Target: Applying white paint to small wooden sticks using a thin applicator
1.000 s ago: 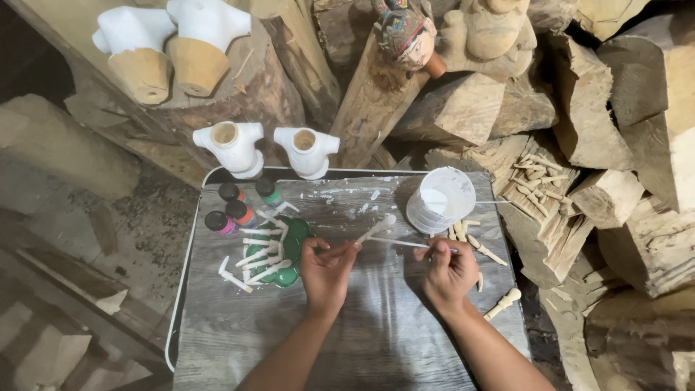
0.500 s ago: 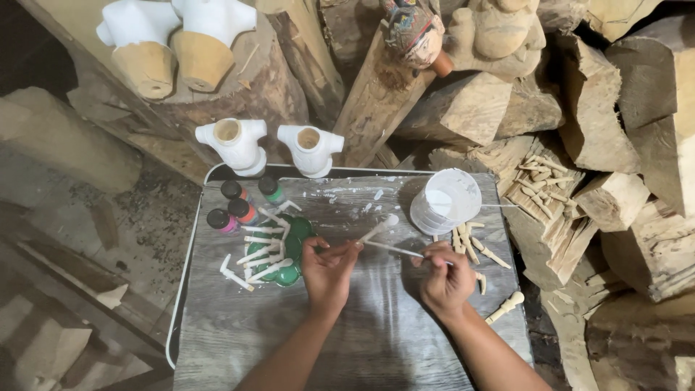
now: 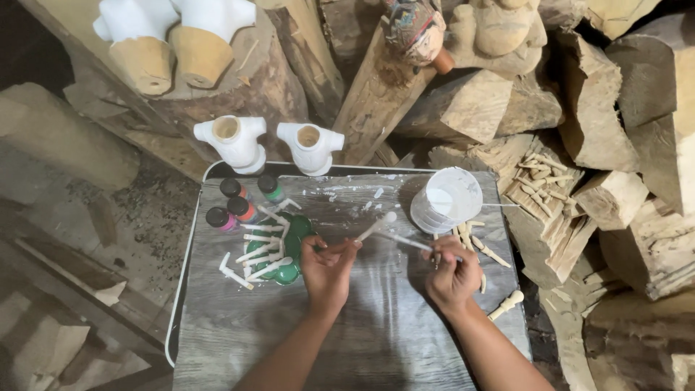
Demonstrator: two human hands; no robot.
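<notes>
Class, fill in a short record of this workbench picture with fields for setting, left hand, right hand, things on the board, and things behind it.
Setting: grey board amid stacked wood blocks
Left hand: pinches a small white-painted peg by its stem
Right hand: holds a thin brush with its tip at the peg
On the board: white paint cup, paint bottles, white painted pegs lying on a green lid, bare wooden pegs
Behind: two white torso-shaped carvings
</notes>
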